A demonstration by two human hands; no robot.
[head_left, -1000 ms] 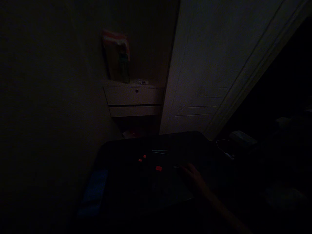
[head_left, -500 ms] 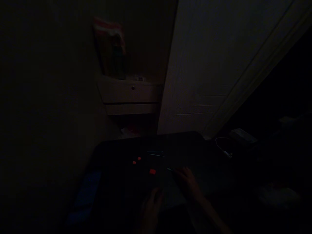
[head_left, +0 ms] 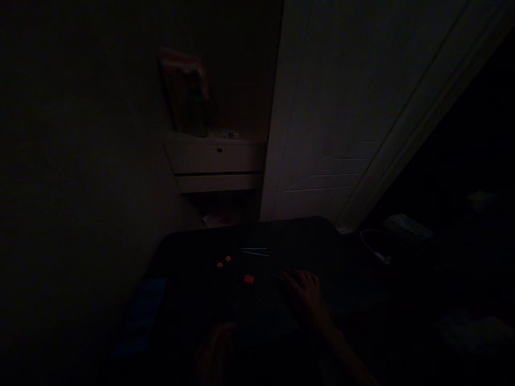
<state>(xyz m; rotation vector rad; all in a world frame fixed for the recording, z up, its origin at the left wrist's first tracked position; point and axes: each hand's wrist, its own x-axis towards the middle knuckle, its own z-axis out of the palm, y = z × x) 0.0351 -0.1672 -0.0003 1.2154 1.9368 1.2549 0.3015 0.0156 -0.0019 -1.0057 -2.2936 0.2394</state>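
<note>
The view is very dark. My right hand (head_left: 304, 289) is over the right half of a dark table (head_left: 298, 230), its fingers curled and closed near one end of a thin pale stick (head_left: 278, 277) that pokes out to the left. My left hand (head_left: 217, 340) is low at the table's near side, dim and blurred; its fingers are hard to make out. Between the hands and further in lies a red-orange block (head_left: 249, 279). Two small orange pieces (head_left: 223, 262) lie left of it. Behind are two thin pale sticks (head_left: 255, 251), nearly side by side.
A bluish flat panel (head_left: 147, 305) is at the table's left edge. Beyond the table stand a drawer unit (head_left: 217, 158) with a red-and-white packet (head_left: 183, 64) on top, and a pale door (head_left: 322, 123). At right are a white cable (head_left: 372, 246) and a box (head_left: 408, 226).
My left hand has moved left and slightly down, away from the red-orange block. My right hand stays nearly in place by the stick. The view has shifted slightly.
</note>
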